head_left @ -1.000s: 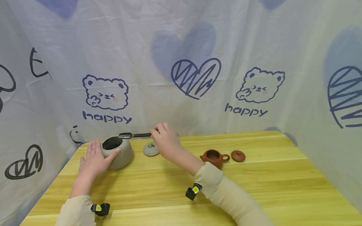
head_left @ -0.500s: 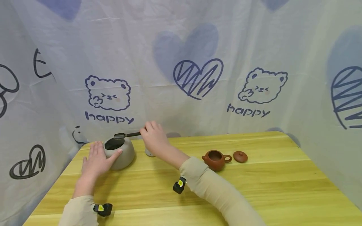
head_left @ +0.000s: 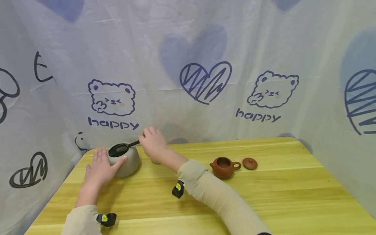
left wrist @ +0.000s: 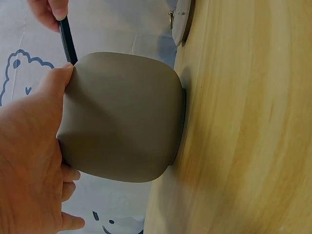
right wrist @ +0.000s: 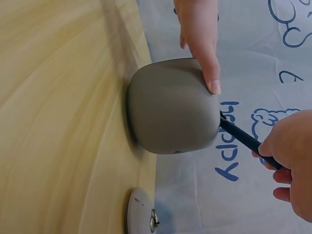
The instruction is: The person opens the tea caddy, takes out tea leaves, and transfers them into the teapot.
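On the left of the table stands a rounded grey jar (head_left: 131, 164), its dark mouth facing up. My left hand (head_left: 100, 168) grips it from the near left, with the thumb at the rim and the fingers spread along the far side. Pinched in my right hand (head_left: 153, 143) is the black handle of a tea scoop (right wrist: 243, 140). Its dark, shiny head dips into the jar's mouth, the handle slanting up to the right over the rim. The jar's grey lid (right wrist: 140, 214), with a metal ring on top, lies beside it, mostly hidden behind my right hand in the head view.
A small reddish-brown teapot (head_left: 222, 171) stands uncovered right of centre, spout to the left. Its round lid (head_left: 250, 163) lies just right of the handle. A printed white curtain (head_left: 188, 120) hangs right behind the table's back edge.
My right hand has moved left with the scoop, and the scoop's head has gone from above the jar's rim down into its mouth. My left hand keeps its hold on the jar.
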{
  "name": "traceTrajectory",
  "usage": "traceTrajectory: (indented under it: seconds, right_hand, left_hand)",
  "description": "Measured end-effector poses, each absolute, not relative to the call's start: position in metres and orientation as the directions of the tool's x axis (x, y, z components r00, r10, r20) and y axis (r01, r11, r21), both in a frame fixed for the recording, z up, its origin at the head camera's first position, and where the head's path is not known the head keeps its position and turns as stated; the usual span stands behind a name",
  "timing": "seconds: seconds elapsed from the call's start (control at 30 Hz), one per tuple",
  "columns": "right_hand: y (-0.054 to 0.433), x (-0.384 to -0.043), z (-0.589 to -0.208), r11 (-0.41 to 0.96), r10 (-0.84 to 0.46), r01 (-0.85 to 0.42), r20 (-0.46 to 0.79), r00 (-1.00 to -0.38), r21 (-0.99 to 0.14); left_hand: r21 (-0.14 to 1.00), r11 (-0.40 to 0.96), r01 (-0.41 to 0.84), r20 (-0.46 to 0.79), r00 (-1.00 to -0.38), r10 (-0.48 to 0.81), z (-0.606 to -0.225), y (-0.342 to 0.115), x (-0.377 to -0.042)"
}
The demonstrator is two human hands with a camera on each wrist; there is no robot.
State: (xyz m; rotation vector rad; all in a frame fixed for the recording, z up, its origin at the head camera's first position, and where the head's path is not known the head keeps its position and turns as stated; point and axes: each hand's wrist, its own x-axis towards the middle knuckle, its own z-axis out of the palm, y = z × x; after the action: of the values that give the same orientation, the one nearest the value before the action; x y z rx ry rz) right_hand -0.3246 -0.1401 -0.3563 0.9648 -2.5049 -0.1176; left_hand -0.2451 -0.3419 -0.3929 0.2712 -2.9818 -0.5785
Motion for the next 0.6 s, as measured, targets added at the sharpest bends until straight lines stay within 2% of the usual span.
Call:
traceTrajectory:
  seconds: [0.4, 0.6]
  right_hand:
    - [-0.155, -0.327, -0.351, 0.761, -0.632, -0.627, 0.409, -0.658, 0.168]
    - [-0.166, -0.330, -0.356, 0.750, -0.639, -0.641, 0.432, -0.637, 0.163]
  left_hand:
    - [0.381, 0.912, -0.152, 0.057, -0.981, -0.187, -0.394, -0.342, -0.245]
    - [0.382, 0.913, -0.147, 0.059, -0.981, -0.183, -0.393, -0.341, -0.244]
